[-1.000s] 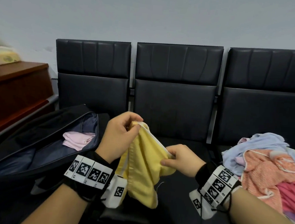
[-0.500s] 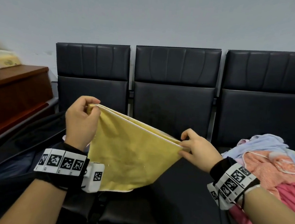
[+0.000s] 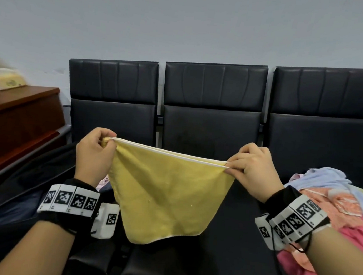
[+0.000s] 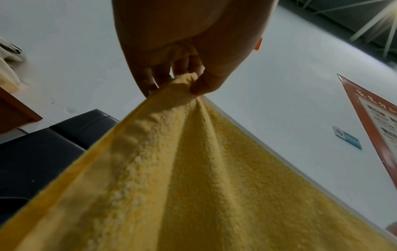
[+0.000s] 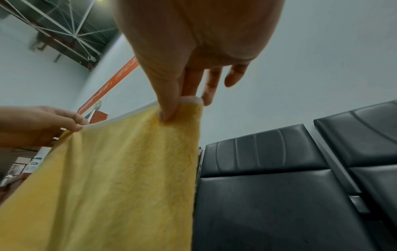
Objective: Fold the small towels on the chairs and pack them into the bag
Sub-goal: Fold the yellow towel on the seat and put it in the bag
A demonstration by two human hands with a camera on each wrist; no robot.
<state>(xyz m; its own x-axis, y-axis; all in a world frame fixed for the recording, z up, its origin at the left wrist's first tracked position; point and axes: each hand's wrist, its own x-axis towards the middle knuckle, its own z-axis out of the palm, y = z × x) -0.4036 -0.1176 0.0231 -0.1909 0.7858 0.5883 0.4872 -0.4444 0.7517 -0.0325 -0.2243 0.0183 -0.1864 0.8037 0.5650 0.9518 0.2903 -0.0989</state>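
A yellow towel (image 3: 167,192) with a white hem hangs doubled in the air over the middle black chair (image 3: 211,126). My left hand (image 3: 101,150) pinches its left top corner between thumb and fingers; the left wrist view shows that pinch (image 4: 189,83) on the bunched yellow towel (image 4: 193,178). My right hand (image 3: 245,166) pinches the right top corner, thumb on the near face in the right wrist view (image 5: 174,108), with the yellow towel (image 5: 120,178) stretched toward the left hand (image 5: 53,122). The dark bag (image 3: 15,191) lies open on the left chair, mostly hidden behind my left arm.
A heap of pink, orange and pale blue towels (image 3: 333,205) covers the right chair. A brown wooden cabinet (image 3: 14,120) with a tissue box (image 3: 5,79) stands at the left. Behind the chairs is a bare grey wall.
My hands have drawn apart and risen, pulling the bunched yellow towel out taut between them. The left hand went left over the bag, the right hand went right.
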